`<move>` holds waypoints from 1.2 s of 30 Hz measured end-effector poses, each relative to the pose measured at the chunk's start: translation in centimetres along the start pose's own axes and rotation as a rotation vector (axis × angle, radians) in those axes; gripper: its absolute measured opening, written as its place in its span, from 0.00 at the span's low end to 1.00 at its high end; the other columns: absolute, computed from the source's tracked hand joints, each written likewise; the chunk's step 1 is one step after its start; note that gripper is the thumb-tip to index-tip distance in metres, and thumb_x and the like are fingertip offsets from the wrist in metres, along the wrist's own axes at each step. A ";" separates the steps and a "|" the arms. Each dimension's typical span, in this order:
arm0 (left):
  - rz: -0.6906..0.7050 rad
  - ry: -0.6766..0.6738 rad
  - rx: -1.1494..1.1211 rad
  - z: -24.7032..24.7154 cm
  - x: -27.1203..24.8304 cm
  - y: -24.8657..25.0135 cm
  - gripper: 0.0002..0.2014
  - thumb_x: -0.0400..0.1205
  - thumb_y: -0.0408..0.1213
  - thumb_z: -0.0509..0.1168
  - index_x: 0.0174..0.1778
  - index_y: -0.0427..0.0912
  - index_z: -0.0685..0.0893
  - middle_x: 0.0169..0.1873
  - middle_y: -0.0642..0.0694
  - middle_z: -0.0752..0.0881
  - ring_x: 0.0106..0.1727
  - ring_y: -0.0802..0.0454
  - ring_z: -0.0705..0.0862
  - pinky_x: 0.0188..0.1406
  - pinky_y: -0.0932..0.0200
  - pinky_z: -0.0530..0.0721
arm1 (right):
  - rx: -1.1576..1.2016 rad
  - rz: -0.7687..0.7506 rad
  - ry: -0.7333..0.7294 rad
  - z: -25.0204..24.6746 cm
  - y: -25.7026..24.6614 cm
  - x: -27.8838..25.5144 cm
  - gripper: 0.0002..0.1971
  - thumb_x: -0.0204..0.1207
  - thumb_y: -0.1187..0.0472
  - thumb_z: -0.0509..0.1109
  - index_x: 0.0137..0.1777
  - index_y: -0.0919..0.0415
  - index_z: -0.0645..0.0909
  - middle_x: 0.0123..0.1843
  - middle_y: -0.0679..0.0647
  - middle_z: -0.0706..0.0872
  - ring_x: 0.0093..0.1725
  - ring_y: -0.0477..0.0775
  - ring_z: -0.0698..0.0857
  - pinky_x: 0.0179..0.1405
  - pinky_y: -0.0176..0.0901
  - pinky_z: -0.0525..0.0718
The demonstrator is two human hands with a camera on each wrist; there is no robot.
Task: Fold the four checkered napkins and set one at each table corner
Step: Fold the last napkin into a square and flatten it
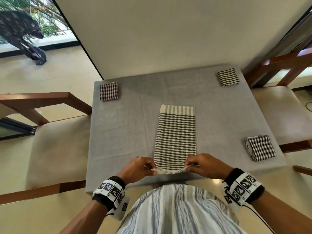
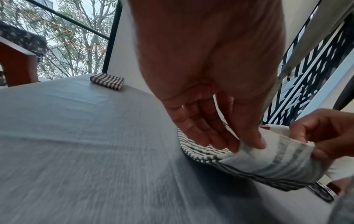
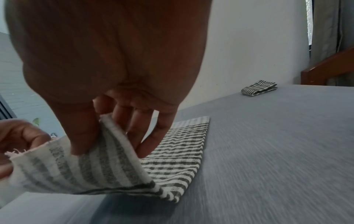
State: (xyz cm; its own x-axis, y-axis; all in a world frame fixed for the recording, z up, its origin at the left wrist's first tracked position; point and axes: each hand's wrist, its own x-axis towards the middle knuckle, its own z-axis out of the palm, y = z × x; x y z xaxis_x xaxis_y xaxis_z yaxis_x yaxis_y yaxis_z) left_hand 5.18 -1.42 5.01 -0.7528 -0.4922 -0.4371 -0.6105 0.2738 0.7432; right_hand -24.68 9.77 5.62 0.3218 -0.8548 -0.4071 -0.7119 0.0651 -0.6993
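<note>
Left hand (image 1: 138,168) and right hand (image 1: 204,163) pinching near end of long napkin (image 1: 175,135), lengthwise away from person

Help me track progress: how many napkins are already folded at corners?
3: far-left napkin, far-right napkin, near-right napkin. The fourth napkin lies mid-table, partly folded.

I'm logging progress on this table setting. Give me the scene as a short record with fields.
surface: table with grey cloth
folded napkins placed: far-left corner; far-right corner; near-right corner
open corner: near-left
napkin in work: long strip, lying flat mid-table
left hand: pinches the strip's near-left corner
right hand: pinches the strip's near-right corner
near edge: lifted off the cloth
</note>
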 end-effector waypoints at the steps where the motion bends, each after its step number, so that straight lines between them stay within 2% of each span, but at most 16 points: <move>1: 0.013 -0.007 0.001 0.2 -0.2 -0.2 0.06 0.78 0.41 0.74 0.50 0.49 0.88 0.46 0.55 0.89 0.46 0.60 0.86 0.50 0.60 0.87 | -0.002 0.003 -0.003 0.5 0.0 -0.2 0.06 0.81 0.52 0.68 0.53 0.47 0.86 0.49 0.39 0.88 0.48 0.39 0.84 0.49 0.34 0.81; 5: 0.036 -0.039 -0.024 0.8 -0.6 -1.1 0.06 0.78 0.40 0.74 0.50 0.49 0.88 0.46 0.55 0.89 0.47 0.60 0.86 0.50 0.60 0.87 | 0.021 0.017 0.000 1.8 -0.2 -0.9 0.04 0.81 0.52 0.69 0.52 0.46 0.85 0.46 0.37 0.87 0.46 0.37 0.83 0.46 0.26 0.75; 9: 0.053 -0.011 -0.066 0.1 -0.1 -0.8 0.06 0.79 0.42 0.73 0.50 0.48 0.88 0.46 0.55 0.89 0.47 0.59 0.86 0.49 0.63 0.86 | 0.107 0.055 0.067 1.4 0.0 -1.2 0.05 0.81 0.54 0.70 0.53 0.47 0.86 0.46 0.35 0.87 0.47 0.36 0.85 0.45 0.25 0.77; 13: 0.018 0.085 -0.145 -2.0 2.4 0.0 0.06 0.78 0.44 0.74 0.49 0.50 0.88 0.45 0.55 0.89 0.47 0.58 0.87 0.49 0.62 0.86 | 0.175 0.094 0.169 -1.1 0.4 -0.4 0.04 0.81 0.56 0.71 0.51 0.47 0.86 0.43 0.35 0.87 0.46 0.35 0.85 0.44 0.26 0.79; 18: -0.014 0.238 -0.168 -5.2 7.2 2.0 0.05 0.79 0.41 0.74 0.49 0.48 0.90 0.44 0.57 0.90 0.45 0.66 0.86 0.44 0.75 0.80 | 0.139 0.106 0.337 -5.3 2.7 2.5 0.08 0.80 0.53 0.72 0.56 0.51 0.87 0.48 0.39 0.88 0.48 0.33 0.84 0.46 0.25 0.79; 21: -0.053 0.289 -0.166 -6.9 10.4 2.4 0.06 0.79 0.42 0.74 0.50 0.47 0.90 0.45 0.54 0.90 0.46 0.64 0.86 0.45 0.73 0.79 | 0.170 0.132 0.416 -7.7 4.7 4.7 0.07 0.79 0.53 0.74 0.55 0.51 0.88 0.47 0.40 0.88 0.45 0.31 0.83 0.45 0.26 0.78; 23: -0.068 0.314 -0.154 -7.7 12.6 2.5 0.07 0.79 0.43 0.74 0.50 0.47 0.90 0.44 0.55 0.90 0.45 0.64 0.86 0.45 0.70 0.79 | 0.171 0.142 0.432 -9.1 6.2 6.3 0.06 0.79 0.52 0.74 0.53 0.49 0.88 0.46 0.39 0.88 0.44 0.33 0.84 0.45 0.32 0.79; 25: -0.087 0.349 -0.147 -8.2 14.6 2.6 0.08 0.79 0.43 0.74 0.51 0.45 0.90 0.42 0.55 0.89 0.43 0.66 0.85 0.43 0.73 0.76 | 0.174 0.161 0.436 -10.2 7.7 7.9 0.05 0.78 0.52 0.74 0.52 0.47 0.87 0.46 0.40 0.89 0.44 0.37 0.85 0.46 0.37 0.81; 29: -0.148 0.404 -0.184 -8.9 18.3 2.4 0.08 0.80 0.39 0.74 0.52 0.40 0.89 0.39 0.57 0.88 0.36 0.75 0.84 0.37 0.81 0.76 | 0.188 0.174 0.434 -11.6 9.9 10.4 0.04 0.78 0.54 0.75 0.50 0.45 0.87 0.45 0.39 0.88 0.46 0.40 0.86 0.48 0.37 0.81; 33: -0.213 0.426 -0.192 -9.2 20.9 1.6 0.09 0.80 0.37 0.74 0.53 0.37 0.89 0.39 0.52 0.88 0.38 0.70 0.84 0.36 0.82 0.77 | 0.183 0.179 0.429 -12.3 11.2 12.4 0.06 0.79 0.55 0.74 0.53 0.52 0.89 0.44 0.38 0.86 0.44 0.38 0.84 0.46 0.36 0.79; 36: -0.238 0.428 -0.187 -9.6 22.0 1.1 0.08 0.80 0.37 0.74 0.53 0.39 0.89 0.40 0.50 0.88 0.39 0.68 0.84 0.35 0.82 0.76 | 0.146 0.220 0.415 -12.8 11.7 13.6 0.07 0.80 0.55 0.73 0.54 0.54 0.89 0.46 0.42 0.86 0.45 0.43 0.84 0.46 0.38 0.77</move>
State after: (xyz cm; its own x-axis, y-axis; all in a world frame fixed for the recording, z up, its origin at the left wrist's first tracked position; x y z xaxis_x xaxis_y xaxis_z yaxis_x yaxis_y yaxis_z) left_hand -9.73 -19.90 1.05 -0.4072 -0.8268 -0.3880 -0.6684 -0.0197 0.7436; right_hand -36.59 -7.66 -0.61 -0.1235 -0.9439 -0.3064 -0.6302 0.3131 -0.7105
